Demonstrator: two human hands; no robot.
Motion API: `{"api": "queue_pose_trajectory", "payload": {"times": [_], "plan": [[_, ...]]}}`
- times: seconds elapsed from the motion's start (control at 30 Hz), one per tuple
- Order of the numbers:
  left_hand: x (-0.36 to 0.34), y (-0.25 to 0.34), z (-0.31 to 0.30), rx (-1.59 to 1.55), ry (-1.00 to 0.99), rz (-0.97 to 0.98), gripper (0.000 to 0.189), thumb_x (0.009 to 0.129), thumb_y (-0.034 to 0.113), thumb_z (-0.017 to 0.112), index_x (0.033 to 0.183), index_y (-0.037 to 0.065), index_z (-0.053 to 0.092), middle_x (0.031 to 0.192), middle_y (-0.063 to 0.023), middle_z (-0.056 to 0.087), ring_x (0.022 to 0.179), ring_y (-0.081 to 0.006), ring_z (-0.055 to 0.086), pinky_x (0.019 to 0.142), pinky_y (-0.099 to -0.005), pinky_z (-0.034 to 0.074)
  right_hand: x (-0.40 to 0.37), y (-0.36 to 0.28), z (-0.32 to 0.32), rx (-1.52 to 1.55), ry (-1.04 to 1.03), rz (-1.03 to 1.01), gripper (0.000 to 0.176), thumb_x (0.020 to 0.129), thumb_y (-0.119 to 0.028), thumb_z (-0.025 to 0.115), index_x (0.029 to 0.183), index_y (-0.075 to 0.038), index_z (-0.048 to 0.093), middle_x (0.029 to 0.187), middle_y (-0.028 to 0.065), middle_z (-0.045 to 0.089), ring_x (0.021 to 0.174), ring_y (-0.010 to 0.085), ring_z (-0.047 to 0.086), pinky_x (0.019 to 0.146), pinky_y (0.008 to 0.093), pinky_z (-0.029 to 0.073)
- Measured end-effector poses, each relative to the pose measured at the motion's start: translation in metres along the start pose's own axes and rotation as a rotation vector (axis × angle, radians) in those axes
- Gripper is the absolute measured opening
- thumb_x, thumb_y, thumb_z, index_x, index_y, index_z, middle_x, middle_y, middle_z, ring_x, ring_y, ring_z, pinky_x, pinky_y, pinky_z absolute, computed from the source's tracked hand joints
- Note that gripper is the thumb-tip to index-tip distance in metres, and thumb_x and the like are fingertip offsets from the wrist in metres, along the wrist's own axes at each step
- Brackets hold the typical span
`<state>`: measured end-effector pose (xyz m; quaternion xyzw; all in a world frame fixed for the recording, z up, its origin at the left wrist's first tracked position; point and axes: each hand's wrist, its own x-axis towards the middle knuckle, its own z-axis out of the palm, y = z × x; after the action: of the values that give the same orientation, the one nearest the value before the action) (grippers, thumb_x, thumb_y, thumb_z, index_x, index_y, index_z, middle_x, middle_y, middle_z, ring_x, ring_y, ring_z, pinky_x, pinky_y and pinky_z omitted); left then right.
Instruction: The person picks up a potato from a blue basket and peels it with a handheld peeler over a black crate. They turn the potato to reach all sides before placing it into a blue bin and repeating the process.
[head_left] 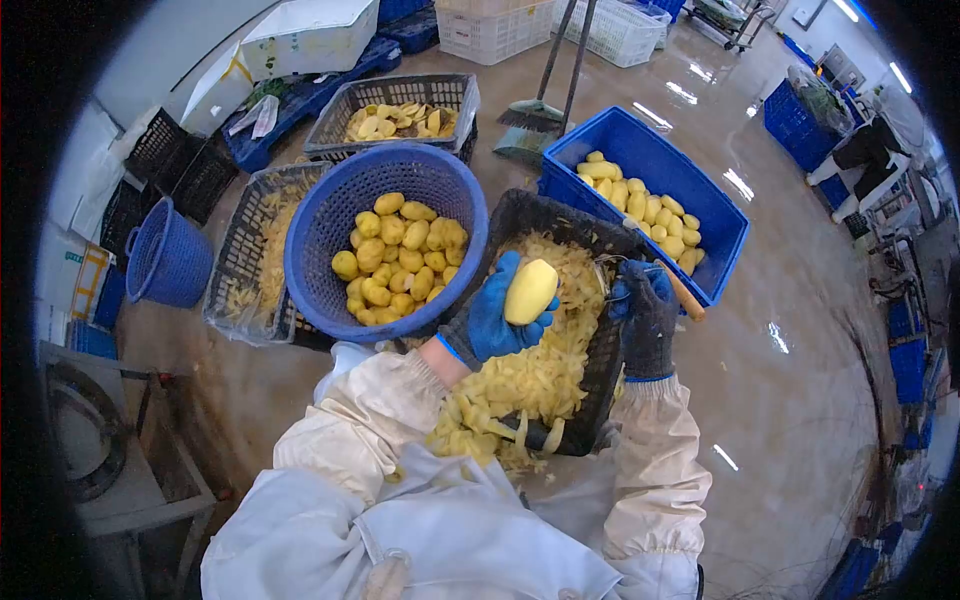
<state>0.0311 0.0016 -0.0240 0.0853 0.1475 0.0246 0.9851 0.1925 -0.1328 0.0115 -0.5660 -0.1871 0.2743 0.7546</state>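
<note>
My left hand (pixel 488 312), in a blue-coated glove, grips a peeled yellow potato (pixel 531 292). My right hand (pixel 645 312), in a dark grey and blue glove, is closed around a peeler whose wooden handle (pixel 684 294) sticks out on the right; its metal end is partly hidden by the fingers. Below both hands lies a black crate (pixel 595 390) heaped with potato peelings (pixel 540 370). To the left, a round blue basket (pixel 310 255) holds several potatoes (pixel 405 255). Several peeled potatoes (pixel 650 212) lie in a blue bin (pixel 722 215) at the right.
Black crates with peelings (pixel 272 240) and potato pieces (pixel 400 121) stand behind and left of the basket. A broom and dustpan (pixel 530 125) stand on the wet floor (pixel 790 400). A smaller blue basket (pixel 170 255) is at far left. Another person (pixel 875 150) is at far right.
</note>
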Motion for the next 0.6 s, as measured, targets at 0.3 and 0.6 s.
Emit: {"api": "queue_pose_trajectory", "payload": {"times": [0.3, 0.6], "plan": [[0.007, -0.001, -0.021, -0.086, 0.021, 0.058, 0.05, 0.09, 0.049, 0.049, 0.114, 0.006, 0.052, 0.094, -0.0151, 0.061, 0.078, -0.0256, 0.062, 0.058, -0.0351, 0.055, -0.01, -0.008, 0.008, -0.117, -0.02, 0.025, 0.012, 0.085, -0.016, 0.063, 0.086, -0.005, 0.059, 0.066, 0.0031, 0.06, 0.052, 0.0086, 0.053, 0.044, 0.0202, 0.04], [0.01, 0.019, 0.044, -0.063, -0.275, 0.268, 0.049, 0.094, 0.039, 0.043, 0.133, 0.009, 0.04, 0.131, -0.0117, 0.047, 0.12, -0.0301, 0.047, 0.099, -0.0438, 0.04, -0.011, -0.009, 0.005, -0.282, -0.103, -0.295, 0.007, 0.086, -0.011, 0.061, 0.084, -0.004, 0.058, 0.07, 0.0019, 0.058, 0.055, 0.0073, 0.051, 0.048, 0.0197, 0.041]]}}
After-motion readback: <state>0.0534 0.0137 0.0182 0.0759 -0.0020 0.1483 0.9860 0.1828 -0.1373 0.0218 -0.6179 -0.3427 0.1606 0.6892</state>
